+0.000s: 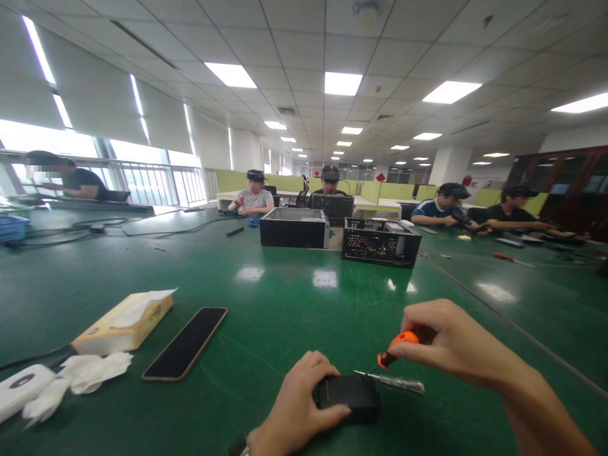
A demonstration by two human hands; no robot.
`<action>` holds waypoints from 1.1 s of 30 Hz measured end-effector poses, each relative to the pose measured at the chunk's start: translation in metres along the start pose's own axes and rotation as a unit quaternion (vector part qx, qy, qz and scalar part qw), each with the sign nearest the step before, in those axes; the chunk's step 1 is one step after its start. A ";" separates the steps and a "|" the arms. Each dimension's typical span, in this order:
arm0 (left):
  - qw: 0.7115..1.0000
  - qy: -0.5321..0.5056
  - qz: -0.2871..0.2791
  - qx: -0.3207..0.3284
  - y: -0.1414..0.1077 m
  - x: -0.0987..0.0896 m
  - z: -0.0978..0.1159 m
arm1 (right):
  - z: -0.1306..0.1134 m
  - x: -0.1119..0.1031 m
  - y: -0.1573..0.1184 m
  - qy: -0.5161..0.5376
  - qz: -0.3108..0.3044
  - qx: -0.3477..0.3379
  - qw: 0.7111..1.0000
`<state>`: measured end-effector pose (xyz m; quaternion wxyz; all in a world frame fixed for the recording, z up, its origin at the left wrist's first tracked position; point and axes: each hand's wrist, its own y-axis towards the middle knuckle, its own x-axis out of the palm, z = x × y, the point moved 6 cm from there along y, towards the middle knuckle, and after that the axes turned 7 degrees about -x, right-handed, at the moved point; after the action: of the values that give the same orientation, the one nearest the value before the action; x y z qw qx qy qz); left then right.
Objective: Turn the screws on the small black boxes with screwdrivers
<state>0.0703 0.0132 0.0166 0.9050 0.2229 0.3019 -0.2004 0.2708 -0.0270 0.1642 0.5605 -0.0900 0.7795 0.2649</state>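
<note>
Left hand (301, 400) holds black box (356, 396); thumb (335, 416) (extended) nearside.

- Bright light from flat white rectangular ceiling panels (342, 83) and washed-out glass windows (137, 154) at left
- Pale glare patches on the glossy green counter (275, 310)
- Wide-angle stretching at edges; far detail soft

An orange-and-black screwdriver (398, 347) and a black box (349, 400) stand out against a green tabletop (256, 329) at near right. At near left, a black-screened phone (186, 345) with a tan edge adjoins a pale-yellow tissue pack (128, 323) and white crumpled tissues (92, 373). Farther off, a black computer case (365, 247) bears a perforated pattern beside a black-and-grey case (293, 234), before lime-green partitions (374, 191); far left, a blue basket (12, 228).
</note>
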 end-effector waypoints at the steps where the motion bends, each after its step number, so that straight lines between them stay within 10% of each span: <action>1: 1.000 -0.001 0.001 0.001 0.000 0.000 0.000 | -0.001 -0.001 0.000 0.006 -0.001 -0.008 1.000; 33: 1.000 -0.004 -0.005 0.003 0.001 0.000 0.002 | -0.010 -0.003 -0.005 0.011 -0.035 -0.042 0.998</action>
<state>0.0716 0.0136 0.0181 0.9046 0.2234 0.2983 -0.2066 0.2655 -0.0369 0.1674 0.5568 -0.1437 0.7700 0.2764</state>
